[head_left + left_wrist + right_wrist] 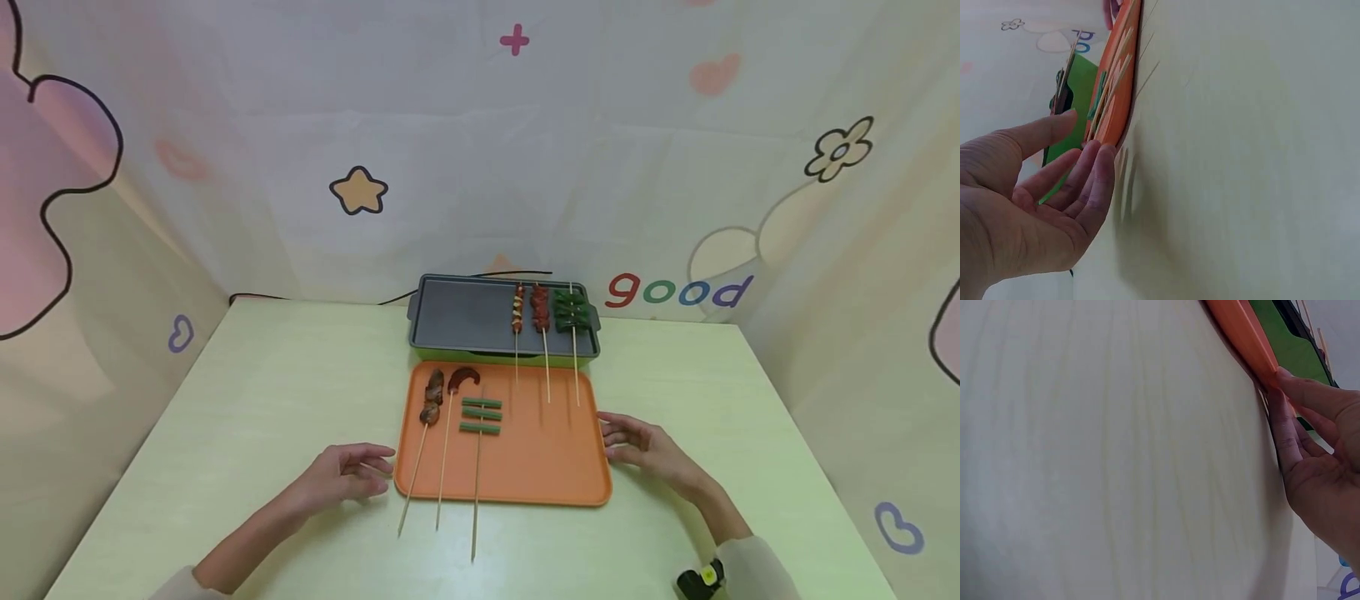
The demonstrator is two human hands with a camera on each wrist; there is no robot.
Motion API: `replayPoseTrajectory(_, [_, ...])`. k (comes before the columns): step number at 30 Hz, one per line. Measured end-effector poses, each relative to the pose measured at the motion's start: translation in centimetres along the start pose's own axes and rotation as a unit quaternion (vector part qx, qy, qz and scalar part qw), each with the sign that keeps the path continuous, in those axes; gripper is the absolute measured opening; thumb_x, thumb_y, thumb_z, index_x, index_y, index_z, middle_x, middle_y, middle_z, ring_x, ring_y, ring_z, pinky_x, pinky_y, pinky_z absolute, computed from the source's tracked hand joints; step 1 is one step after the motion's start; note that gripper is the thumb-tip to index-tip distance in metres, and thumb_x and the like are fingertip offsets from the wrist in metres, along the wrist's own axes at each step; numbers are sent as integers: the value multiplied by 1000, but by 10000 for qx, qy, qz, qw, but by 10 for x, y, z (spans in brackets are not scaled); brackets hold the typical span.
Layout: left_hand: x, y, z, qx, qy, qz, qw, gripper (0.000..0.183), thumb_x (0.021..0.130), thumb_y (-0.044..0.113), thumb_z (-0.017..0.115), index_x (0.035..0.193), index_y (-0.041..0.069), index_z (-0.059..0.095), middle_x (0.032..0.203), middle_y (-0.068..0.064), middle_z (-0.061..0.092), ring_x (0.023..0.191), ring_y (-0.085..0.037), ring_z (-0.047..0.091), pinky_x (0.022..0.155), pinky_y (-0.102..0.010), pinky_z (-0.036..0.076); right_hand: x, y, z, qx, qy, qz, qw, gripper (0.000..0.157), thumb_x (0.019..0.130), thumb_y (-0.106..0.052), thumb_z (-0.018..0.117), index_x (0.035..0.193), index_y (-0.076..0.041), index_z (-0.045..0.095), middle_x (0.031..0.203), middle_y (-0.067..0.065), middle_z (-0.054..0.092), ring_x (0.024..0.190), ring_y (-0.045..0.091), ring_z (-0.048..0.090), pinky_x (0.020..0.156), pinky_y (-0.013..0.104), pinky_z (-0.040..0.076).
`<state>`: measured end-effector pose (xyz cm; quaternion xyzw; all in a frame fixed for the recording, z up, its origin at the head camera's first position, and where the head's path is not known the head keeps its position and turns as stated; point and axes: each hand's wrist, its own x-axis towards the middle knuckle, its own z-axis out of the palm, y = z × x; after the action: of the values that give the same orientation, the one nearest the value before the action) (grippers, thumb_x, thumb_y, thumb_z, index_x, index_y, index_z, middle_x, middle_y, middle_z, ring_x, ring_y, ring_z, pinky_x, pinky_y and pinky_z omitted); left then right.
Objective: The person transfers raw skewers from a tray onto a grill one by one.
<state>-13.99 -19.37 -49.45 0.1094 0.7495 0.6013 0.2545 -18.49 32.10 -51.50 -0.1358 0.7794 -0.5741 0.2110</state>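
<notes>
An orange tray [536, 471] lies on the table with three skewers on its left part: brown chunks [432, 398], a curled dark red piece [462, 377] and green sticks [481, 415]. At the tray's left edge my left hand [348, 477] hovers with fingers apart and nothing between them; in the left wrist view, its thumb [1054, 128] stands away from the fingers. My right hand [648, 450] is at the tray's right edge. The right wrist view shows its thumb [1310, 390] and fingers close together at the rim, pinching it.
Behind the tray stands a grill [472, 312] with a dark plate and green base. Three more skewers rest on its right side: mixed pieces [517, 308], red meat [540, 308] and green leaves [572, 311]. Their sticks overhang the tray. A printed curtain [450, 125] surrounds the table [300, 375].
</notes>
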Motion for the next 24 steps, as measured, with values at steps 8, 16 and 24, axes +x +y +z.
replayPoseTrajectory(8, [-21,-7,25,-494,-81,-580,9971,48,95,16,72,132,-10,60,110,-8,75,93,-15,72,76,-30,61,-1,1,1,35,49,-25,10000,63,100,-9,64,154,8,35,127,12,63,108,2,64,91,18,55])
replayPoseTrajectory(16, [-22,-10,39,-830,-54,-769,9936,44,94,15,72,128,-12,62,102,-6,77,84,-14,73,67,-25,59,1,5,2,-4,128,-27,9999,63,100,-8,65,154,5,37,128,14,61,108,2,64,91,18,55])
replayPoseTrajectory(24, [-16,-9,43,-1024,-117,-747,9919,47,94,11,70,132,-14,57,98,0,74,85,-11,70,71,-24,59,-2,3,1,37,142,32,9999,64,100,-10,65,154,7,36,130,18,61,108,1,63,90,18,55])
